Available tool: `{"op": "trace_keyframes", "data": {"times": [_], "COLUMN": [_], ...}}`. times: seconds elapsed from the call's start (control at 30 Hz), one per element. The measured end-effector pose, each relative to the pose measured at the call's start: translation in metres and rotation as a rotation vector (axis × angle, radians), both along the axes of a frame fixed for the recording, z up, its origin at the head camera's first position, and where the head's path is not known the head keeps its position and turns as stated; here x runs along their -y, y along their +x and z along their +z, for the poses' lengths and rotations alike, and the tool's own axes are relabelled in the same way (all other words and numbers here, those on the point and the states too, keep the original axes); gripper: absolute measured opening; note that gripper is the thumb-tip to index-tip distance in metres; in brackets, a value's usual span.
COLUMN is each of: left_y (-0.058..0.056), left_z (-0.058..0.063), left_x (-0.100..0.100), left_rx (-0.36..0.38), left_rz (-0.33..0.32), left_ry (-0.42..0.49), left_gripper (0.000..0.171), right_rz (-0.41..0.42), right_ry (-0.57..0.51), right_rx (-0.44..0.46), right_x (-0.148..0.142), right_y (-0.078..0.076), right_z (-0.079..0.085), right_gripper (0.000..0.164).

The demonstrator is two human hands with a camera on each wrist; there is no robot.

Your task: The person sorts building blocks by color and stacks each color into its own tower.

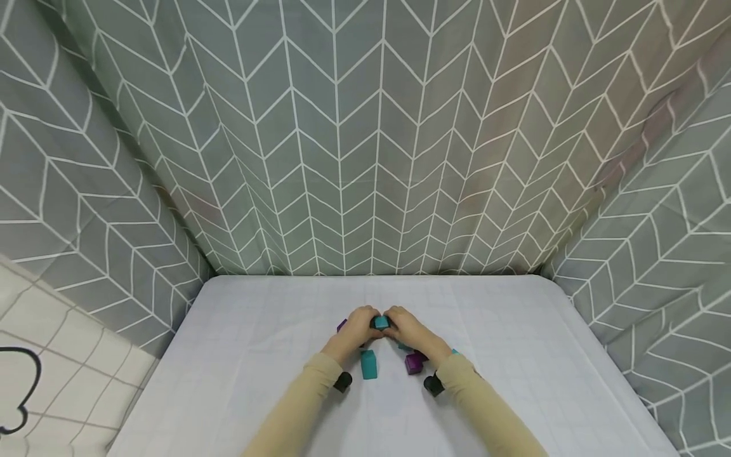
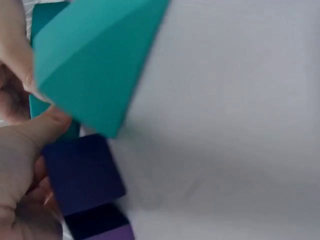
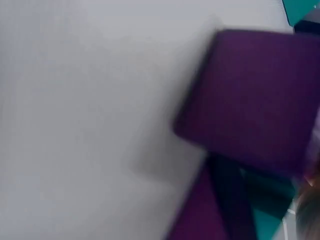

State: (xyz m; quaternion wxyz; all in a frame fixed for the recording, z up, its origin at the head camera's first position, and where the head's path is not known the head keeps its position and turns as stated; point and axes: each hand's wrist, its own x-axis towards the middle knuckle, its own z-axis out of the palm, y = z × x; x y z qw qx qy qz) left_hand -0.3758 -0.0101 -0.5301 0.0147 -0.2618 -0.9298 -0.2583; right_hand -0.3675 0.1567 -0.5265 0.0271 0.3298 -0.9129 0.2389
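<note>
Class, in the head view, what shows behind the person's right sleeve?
Part of a black block shows at the inner edge of the right sleeve, a teal sliver at its outer edge. What lies between them is covered.

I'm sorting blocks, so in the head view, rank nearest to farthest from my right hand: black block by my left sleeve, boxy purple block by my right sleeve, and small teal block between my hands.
1. Small teal block: between your left hand and right hand.
2. Boxy purple block: nearer you, left of your right sleeve.
3. Black block: farthest, beside your left sleeve.
</note>
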Motion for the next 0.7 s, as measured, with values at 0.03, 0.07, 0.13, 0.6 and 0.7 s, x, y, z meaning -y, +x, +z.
{"op": "trace_keyframes", "data": {"times": [0.03, 0.07, 0.13, 0.6, 0.7], "left_y": [-0.001, -0.003, -0.007, 0.002, 0.016], "left_z": [0.003, 0.007, 0.019, 0.176, 0.197], "left_x": [0.001, 0.002, 0.004, 0.057, 0.075], "left_rx": [0.005, 0.005, -0.014, -0.268, -0.332], "left_rz": [-0.007, -0.014, -0.040, -0.203, -0.224], "left_ry": [0.006, 0.011, 0.022, 0.142, 0.141], "left_gripper": [0.029, 0.030, 0.030, 0.032, 0.032], "right_rz": [0.007, 0.014, 0.018, 0.139, 0.175], "right_ry": [0.001, -0.006, -0.019, -0.153, -0.182], "right_rx": [0.000, 0.001, 0.002, -0.283, -0.327], "right_x": [0.000, 0.000, 0.000, 0.036, 0.051], "right_y": [-0.001, -0.002, -0.005, -0.003, 0.009], "right_z": [0.003, 0.008, 0.020, 0.165, 0.185], "right_gripper": [0.025, 0.025, 0.025, 0.025, 0.024]}}
